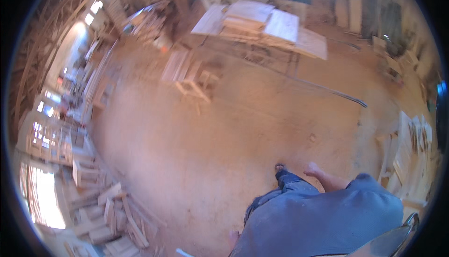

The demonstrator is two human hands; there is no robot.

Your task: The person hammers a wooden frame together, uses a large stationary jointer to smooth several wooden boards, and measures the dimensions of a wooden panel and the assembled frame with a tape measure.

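Observation:
My right hand (314, 169) hangs out in front of my body, over the dusty floor (224, 140). It looks open, with nothing visible in it, though its outline is soft. Of my left hand (234, 236) only a small blurred part shows beside my blue-grey shirt (322, 222); its fingers are hidden. One foot (279, 167) is out ahead below my dark trousers (292, 182). No thing is within touch of the right hand.
A stand with pale wooden panels (283, 24) is far ahead. Nearer are a small wooden bench (175, 65) and a long dark bar (346, 96) on the floor. Offcuts (112, 215) pile up at lower left; boards (407, 159) lean at right.

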